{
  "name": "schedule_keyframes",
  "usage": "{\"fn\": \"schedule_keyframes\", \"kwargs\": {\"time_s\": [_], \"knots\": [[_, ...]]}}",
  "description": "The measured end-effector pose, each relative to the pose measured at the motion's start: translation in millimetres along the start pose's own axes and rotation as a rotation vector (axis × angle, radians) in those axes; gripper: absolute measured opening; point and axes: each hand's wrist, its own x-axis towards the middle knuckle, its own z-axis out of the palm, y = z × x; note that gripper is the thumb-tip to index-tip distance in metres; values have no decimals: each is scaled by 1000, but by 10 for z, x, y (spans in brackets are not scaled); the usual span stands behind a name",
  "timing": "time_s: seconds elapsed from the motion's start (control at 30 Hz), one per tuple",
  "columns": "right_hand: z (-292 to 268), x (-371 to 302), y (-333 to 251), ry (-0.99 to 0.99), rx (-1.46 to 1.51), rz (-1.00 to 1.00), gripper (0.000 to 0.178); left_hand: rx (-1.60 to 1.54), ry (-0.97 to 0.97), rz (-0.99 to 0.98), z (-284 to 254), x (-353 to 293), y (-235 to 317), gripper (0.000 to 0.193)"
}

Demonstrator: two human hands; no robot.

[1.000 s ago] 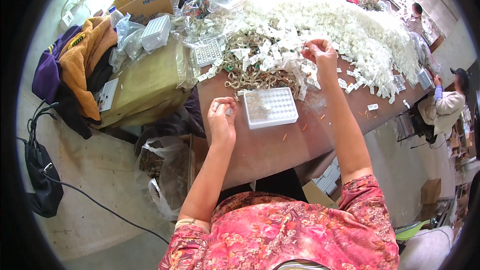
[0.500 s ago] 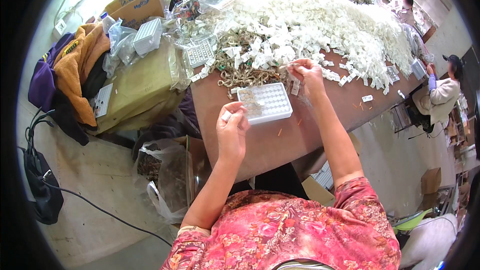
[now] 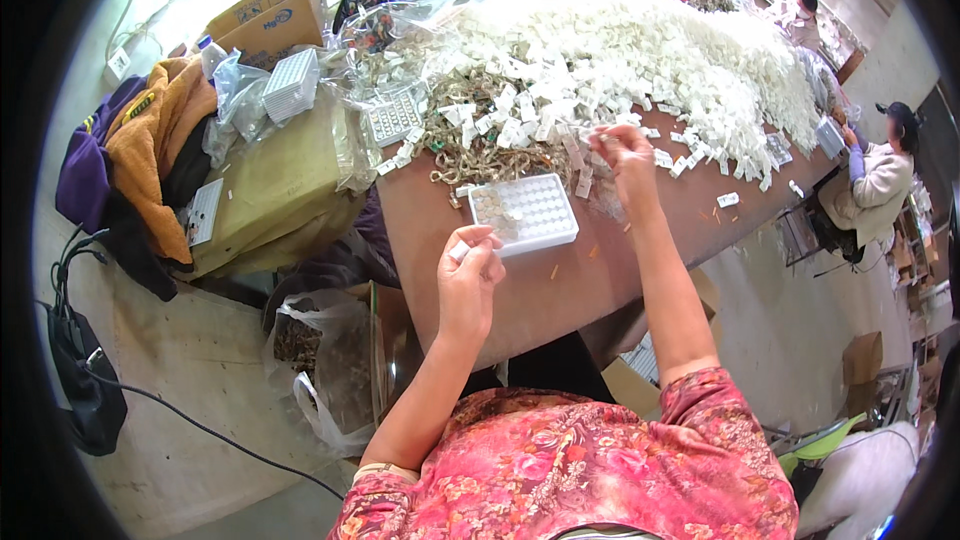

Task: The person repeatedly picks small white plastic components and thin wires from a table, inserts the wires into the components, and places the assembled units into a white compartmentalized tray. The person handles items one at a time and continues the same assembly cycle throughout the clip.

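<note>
A white tray [image 3: 545, 237] with rows of small recesses lies on the brown table in front of me. Small beige discs [image 3: 490, 208] sit in its left part. Just off the tray's near left corner is my left hand [image 3: 470, 275], its fingers curled around a small white piece [image 3: 459, 250]. Beyond the tray's right side my right hand [image 3: 630, 165] is raised, thumb and fingers pinched together. What they hold is too small and pale to make out. Clear plastic [image 3: 605, 198] and a few white tags [image 3: 583, 180] lie beneath and beside it.
A big heap of white tags [image 3: 680, 60] covers the table's far side. Tangled beige cords [image 3: 480, 155] border it. A wrapped bale [image 3: 290, 170] with stacked trays [image 3: 292, 85] stands left, near a cardboard box [image 3: 268, 20]. A plastic bag [image 3: 320, 360] hangs below. Other people sit around the table.
My right hand has shifted a little to the right, still pinched. The left hand has drawn slightly back from the tray, keeping the white piece. The whole view has tilted slightly.
</note>
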Motion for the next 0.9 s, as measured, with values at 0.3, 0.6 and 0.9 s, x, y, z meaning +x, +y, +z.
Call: {"fn": "schedule_keyframes", "kwargs": {"time_s": [0.3, 0.6, 0.9], "knots": [[-7, -59, -60, 38, 155, -50, 11, 14, -49, 43, -23, -8, -83, 8], [-49, -236, -74, 36, 278, -14, 14, 152, -165, 70, -189, -328, -264, 5], [335, -1122, -548, -207, 367, 193, 10, 239, -35, 52, 76, -232, -114, 25]]}}
